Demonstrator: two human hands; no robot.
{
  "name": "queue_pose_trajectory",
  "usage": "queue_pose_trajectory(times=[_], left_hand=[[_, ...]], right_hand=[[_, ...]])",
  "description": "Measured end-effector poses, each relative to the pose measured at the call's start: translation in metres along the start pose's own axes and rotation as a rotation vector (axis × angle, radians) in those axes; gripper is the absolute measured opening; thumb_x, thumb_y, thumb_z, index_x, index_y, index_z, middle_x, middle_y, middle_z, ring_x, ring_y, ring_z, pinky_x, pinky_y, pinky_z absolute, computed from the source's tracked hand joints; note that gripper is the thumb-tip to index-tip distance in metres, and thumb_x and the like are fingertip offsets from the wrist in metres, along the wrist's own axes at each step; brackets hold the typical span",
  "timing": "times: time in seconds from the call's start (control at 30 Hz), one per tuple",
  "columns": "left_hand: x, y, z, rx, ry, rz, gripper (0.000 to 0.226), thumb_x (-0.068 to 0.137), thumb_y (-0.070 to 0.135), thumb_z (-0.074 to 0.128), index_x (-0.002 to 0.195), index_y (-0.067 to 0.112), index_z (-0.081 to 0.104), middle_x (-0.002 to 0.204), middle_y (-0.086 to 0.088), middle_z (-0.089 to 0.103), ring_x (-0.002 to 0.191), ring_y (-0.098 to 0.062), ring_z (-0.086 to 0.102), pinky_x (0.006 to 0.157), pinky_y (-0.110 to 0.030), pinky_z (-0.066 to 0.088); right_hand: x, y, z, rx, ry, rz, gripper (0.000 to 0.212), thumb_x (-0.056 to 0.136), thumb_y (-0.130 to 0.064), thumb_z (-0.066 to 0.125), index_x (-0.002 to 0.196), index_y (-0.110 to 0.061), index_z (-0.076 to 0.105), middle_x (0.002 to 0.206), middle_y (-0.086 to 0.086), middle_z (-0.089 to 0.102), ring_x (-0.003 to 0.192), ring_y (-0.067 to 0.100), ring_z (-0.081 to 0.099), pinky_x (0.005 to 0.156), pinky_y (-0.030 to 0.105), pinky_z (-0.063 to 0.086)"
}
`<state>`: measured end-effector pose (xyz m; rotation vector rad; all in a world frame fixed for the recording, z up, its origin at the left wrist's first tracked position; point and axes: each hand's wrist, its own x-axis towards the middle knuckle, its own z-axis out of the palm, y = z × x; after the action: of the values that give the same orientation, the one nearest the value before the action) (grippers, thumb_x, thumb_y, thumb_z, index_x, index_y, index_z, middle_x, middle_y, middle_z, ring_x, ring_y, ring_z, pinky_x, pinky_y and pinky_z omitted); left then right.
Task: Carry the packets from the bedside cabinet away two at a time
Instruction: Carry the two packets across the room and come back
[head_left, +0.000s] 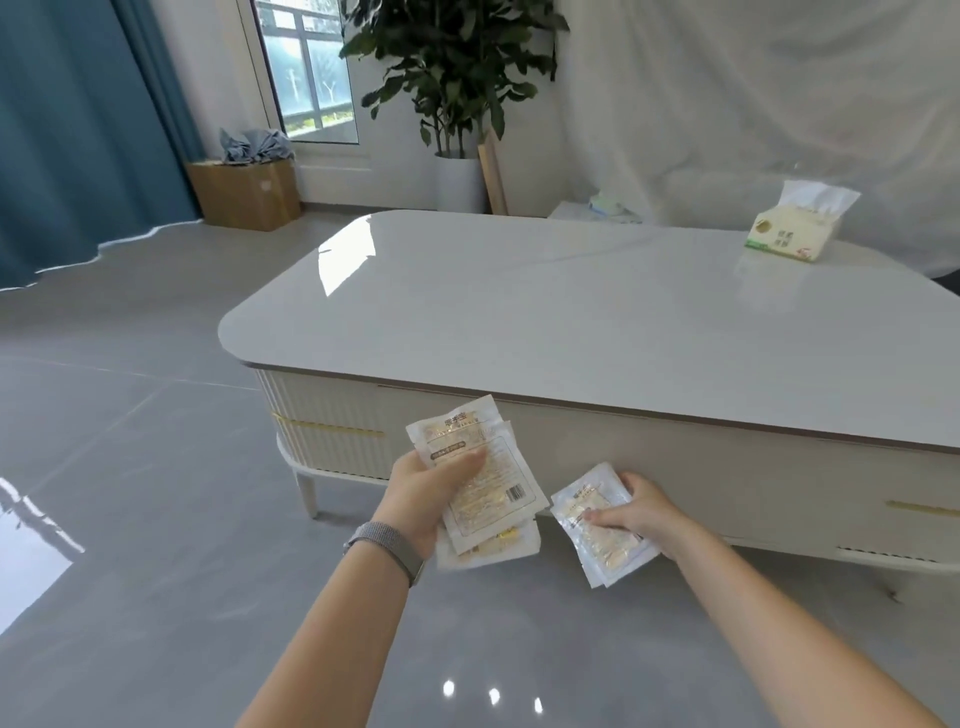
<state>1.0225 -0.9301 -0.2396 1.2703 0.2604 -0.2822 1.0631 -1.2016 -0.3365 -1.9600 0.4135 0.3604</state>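
My left hand (426, 499) grips a small stack of white printed packets (491, 480), thumb on top, with the label and barcode facing up. My right hand (641, 512) pinches another small stack of packets (600, 530) by their edge, tilted down to the right. Both hands hover above the grey floor, just in front of the long white low table (571, 306). The bedside cabinet is out of view.
A tissue pack (795, 228) lies on the table's far right. Behind the table stand a potted plant (457, 78) in a white pot and a cardboard box (249, 192) by the window. A blue curtain (78, 130) hangs at the left. A white sheet drapes the right background.
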Motion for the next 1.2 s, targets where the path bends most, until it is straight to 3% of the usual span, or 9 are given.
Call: queue_pose_trajectory(times=[0.2,0.4,0.57,0.7,0.8,0.9,1.0,1.1,1.2], left_hand=[[0.0,0.004,-0.009,0.03,0.01,0.018,0.022,0.085,0.004,0.069,0.107,0.004,0.068,0.101,-0.013,0.075,0.093,-0.029,0.073,0.081,-0.044,0.058],[0.005,0.004,-0.013,0.06,-0.028,-0.006,0.029,0.084,0.005,0.069,0.112,0.007,0.066,0.101,-0.011,0.075,0.091,-0.028,0.073,0.072,-0.041,0.061],[0.006,0.008,-0.005,0.09,-0.065,-0.014,0.027,0.084,0.002,0.068,0.111,0.005,0.067,0.099,-0.012,0.075,0.088,-0.028,0.074,0.068,-0.038,0.062],[0.008,0.02,0.002,0.037,-0.129,0.026,0.031,0.083,0.002,0.066,0.113,0.0,0.066,0.106,-0.018,0.073,0.091,-0.03,0.073,0.067,-0.037,0.062],[0.006,0.027,0.008,0.005,-0.206,0.042,0.038,0.079,0.007,0.066,0.116,-0.001,0.064,0.111,-0.019,0.071,0.098,-0.033,0.071,0.072,-0.039,0.061],[0.001,0.028,0.011,-0.019,-0.212,0.053,0.038,0.079,0.008,0.065,0.116,-0.001,0.064,0.111,-0.018,0.071,0.098,-0.033,0.071,0.073,-0.04,0.061],[-0.002,0.026,0.003,0.035,-0.177,0.028,0.028,0.086,0.004,0.062,0.113,-0.001,0.066,0.105,-0.018,0.073,0.089,-0.03,0.073,0.067,-0.038,0.062],[-0.003,0.024,-0.007,0.066,-0.135,-0.004,0.025,0.091,0.0,0.057,0.114,0.0,0.065,0.105,-0.017,0.073,0.09,-0.031,0.073,0.068,-0.039,0.062],[-0.001,0.023,-0.012,0.027,-0.083,-0.004,0.025,0.092,-0.001,0.056,0.115,0.001,0.064,0.105,-0.016,0.073,0.09,-0.03,0.073,0.07,-0.041,0.062]], right_hand=[[-0.043,0.016,0.003,-0.05,-0.052,-0.01,0.05,0.068,-0.016,0.088,0.105,-0.026,0.056,0.1,-0.001,0.072,0.086,0.016,0.072,0.078,0.036,0.059],[-0.081,0.023,0.007,-0.538,-0.119,-0.08,0.074,0.07,-0.034,0.082,0.134,-0.029,0.046,0.116,-0.015,0.059,0.102,0.006,0.059,0.083,0.016,0.046],[-0.121,-0.005,0.0,-0.889,-0.259,-0.242,0.088,0.073,-0.041,0.079,0.147,-0.04,0.032,0.145,-0.013,0.046,0.131,0.011,0.045,0.104,0.025,0.039],[-0.152,-0.055,-0.047,-0.521,-0.381,-0.358,0.076,0.058,-0.05,0.086,0.127,-0.04,0.056,0.121,-0.023,0.063,0.113,-0.005,0.057,0.1,0.02,0.044],[-0.136,-0.075,-0.086,0.013,-0.14,-0.453,0.067,0.063,-0.033,0.091,0.122,-0.018,0.061,0.11,-0.004,0.073,0.1,0.009,0.069,0.088,0.028,0.055],[-0.087,-0.076,-0.088,0.421,-0.021,-0.289,0.038,0.082,-0.02,0.072,0.117,-0.009,0.062,0.104,0.007,0.074,0.09,0.018,0.071,0.081,0.035,0.057],[-0.035,-0.072,-0.053,0.191,0.037,-0.193,0.025,0.097,-0.016,0.057,0.121,-0.009,0.055,0.113,0.009,0.069,0.094,0.019,0.066,0.084,0.035,0.054],[-0.01,-0.088,-0.022,-0.007,-0.022,-0.187,0.048,0.097,-0.026,0.054,0.138,-0.015,0.032,0.132,0.005,0.054,0.114,0.022,0.057,0.096,0.042,0.049],[-0.007,-0.099,0.002,-0.103,-0.086,-0.315,0.055,0.091,-0.033,0.063,0.139,-0.02,0.04,0.135,0.0,0.055,0.121,0.019,0.054,0.099,0.04,0.048]])
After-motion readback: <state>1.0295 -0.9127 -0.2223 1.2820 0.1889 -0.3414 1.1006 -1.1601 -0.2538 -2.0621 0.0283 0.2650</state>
